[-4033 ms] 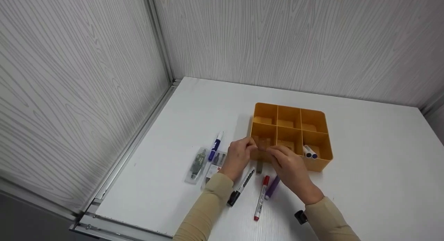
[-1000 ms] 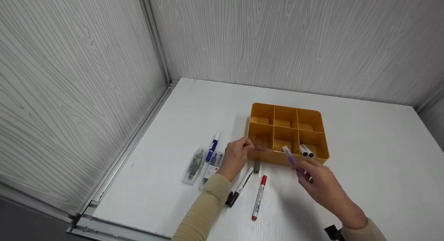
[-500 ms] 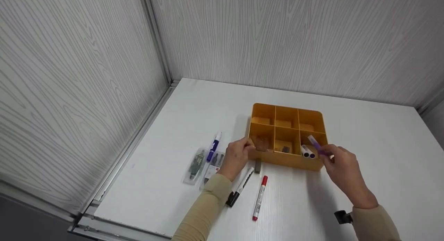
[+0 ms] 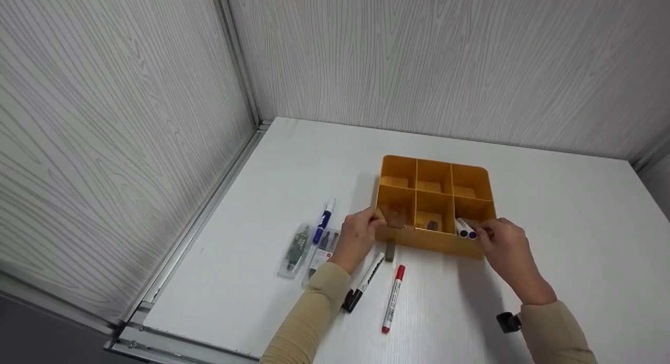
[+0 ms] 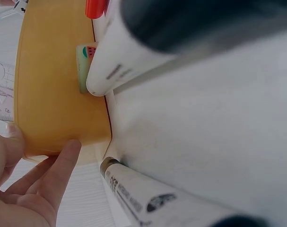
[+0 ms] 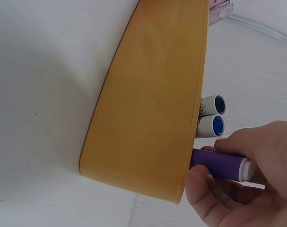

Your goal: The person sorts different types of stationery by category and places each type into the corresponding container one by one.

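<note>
Orange box (image 4: 439, 243) gripped by left hand (image 4: 358, 237), right hand (image 4: 509, 251) pinches one marker (image 6: 218, 164) beside two white ones (image 6: 207, 126).

from where i stood it looked like a lab-style work booth, since pale wood-grain panels (image 4: 419, 65) walled in a plain white table (image 4: 565, 238) and a grey metal strip (image 4: 236, 55) ran up their corner.

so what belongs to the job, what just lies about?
Likely job:
purple marker (right hand)
orange six-compartment plastic box (left hand)
two white markers inside

Lying about:
black-capped white marker
red-ended white marker
white-capped blue marker
green item in clear case
green block
</note>
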